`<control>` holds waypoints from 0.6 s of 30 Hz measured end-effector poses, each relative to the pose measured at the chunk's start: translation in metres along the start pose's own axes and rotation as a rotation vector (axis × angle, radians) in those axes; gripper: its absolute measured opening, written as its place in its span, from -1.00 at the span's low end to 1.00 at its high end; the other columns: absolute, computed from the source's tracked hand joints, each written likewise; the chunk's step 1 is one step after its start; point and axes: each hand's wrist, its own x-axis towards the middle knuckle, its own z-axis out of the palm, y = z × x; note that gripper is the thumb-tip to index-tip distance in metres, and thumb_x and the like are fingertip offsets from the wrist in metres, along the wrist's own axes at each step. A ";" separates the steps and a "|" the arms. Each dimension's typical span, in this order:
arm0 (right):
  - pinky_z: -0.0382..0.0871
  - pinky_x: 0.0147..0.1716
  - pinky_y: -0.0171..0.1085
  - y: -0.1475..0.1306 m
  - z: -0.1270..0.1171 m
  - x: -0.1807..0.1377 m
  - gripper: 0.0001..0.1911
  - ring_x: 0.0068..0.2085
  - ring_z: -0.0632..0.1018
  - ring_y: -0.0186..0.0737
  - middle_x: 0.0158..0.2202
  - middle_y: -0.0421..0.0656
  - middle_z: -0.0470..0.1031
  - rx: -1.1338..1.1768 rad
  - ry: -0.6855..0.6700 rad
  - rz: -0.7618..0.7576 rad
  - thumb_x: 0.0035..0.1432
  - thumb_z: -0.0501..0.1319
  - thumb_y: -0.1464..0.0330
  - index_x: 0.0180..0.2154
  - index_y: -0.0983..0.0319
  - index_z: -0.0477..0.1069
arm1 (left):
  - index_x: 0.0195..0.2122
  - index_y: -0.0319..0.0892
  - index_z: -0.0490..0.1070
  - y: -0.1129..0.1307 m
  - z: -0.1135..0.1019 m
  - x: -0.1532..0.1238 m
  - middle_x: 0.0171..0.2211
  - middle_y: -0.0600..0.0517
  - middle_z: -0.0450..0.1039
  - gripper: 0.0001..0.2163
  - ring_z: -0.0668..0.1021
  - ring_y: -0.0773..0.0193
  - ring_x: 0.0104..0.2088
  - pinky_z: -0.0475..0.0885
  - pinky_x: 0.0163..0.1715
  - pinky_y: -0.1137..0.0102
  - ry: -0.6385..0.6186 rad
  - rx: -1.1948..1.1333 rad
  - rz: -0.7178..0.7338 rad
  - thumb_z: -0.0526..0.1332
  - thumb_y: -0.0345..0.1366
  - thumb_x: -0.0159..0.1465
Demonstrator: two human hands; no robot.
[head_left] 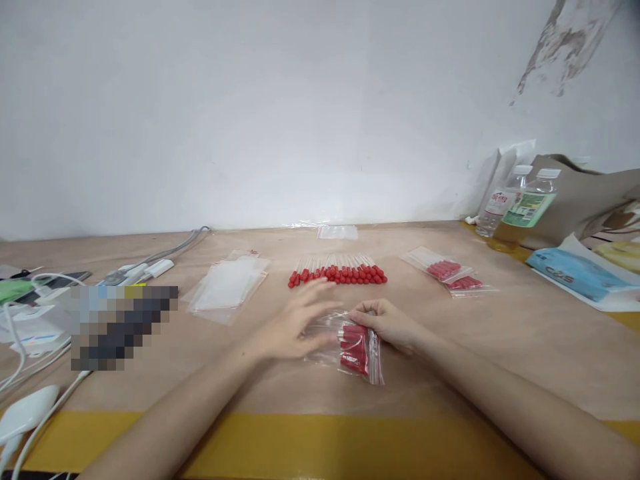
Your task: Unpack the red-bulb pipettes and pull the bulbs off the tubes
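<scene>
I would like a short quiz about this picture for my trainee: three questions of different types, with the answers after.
1. Multiple choice: what is the right hand pinching?
a) a bottle cap
b) a clear plastic bag with red pieces inside
c) a white cable

2. True or false: the left hand is closed in a fist.

3. Count: how many bottles with white caps stand on the right side of the table?

Key: 1. b; 2. false, the fingers are spread; 3. two.

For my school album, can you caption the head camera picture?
Right hand pinching a clear bag of red pieces, left hand close by, red-tipped sticks beyond.
</scene>
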 end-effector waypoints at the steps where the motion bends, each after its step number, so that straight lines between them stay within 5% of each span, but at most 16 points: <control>1: 0.29 -0.50 -0.40 0.000 -0.002 0.002 -0.69 -0.52 0.43 -0.40 -0.53 -0.23 0.43 0.022 -0.001 0.002 -0.12 0.30 0.20 -0.41 0.31 0.36 | 0.15 -0.03 0.08 0.005 0.007 0.001 0.22 -0.04 -0.02 -0.46 0.09 0.05 0.19 0.11 0.12 0.10 -0.078 -0.040 0.019 0.15 -0.09 0.16; 4: 0.39 -0.33 -0.31 0.000 -0.008 0.003 -0.62 -0.37 0.51 -0.31 -0.39 -0.16 0.48 0.176 0.036 0.035 -0.14 0.34 0.29 -0.26 0.29 0.32 | 0.22 -0.03 -0.09 0.006 0.024 -0.001 0.22 -0.07 -0.01 -0.40 0.11 0.07 0.19 0.12 0.11 0.10 -0.154 -0.099 -0.056 0.09 -0.06 0.20; 7: 0.42 -0.29 -0.26 -0.002 -0.011 -0.002 -0.54 -0.36 0.53 -0.28 -0.40 -0.15 0.48 0.279 0.059 0.063 -0.19 0.37 0.41 -0.21 0.29 0.26 | 0.19 -0.08 -0.01 -0.001 0.032 -0.004 0.16 -0.10 0.11 -0.49 0.19 0.09 0.15 0.15 0.09 0.09 -0.073 -0.096 -0.147 0.03 -0.09 0.24; 18: 0.42 -0.55 -0.36 -0.003 0.000 -0.005 -0.49 -0.60 0.47 -0.36 -0.65 -0.35 0.40 0.211 0.148 0.055 -0.23 0.35 0.55 -0.20 0.28 0.20 | 0.09 -0.12 0.18 -0.002 0.032 -0.001 0.02 -0.09 0.27 -0.65 0.35 0.22 0.01 0.30 -0.02 0.28 0.074 -0.079 -0.095 0.01 -0.24 0.28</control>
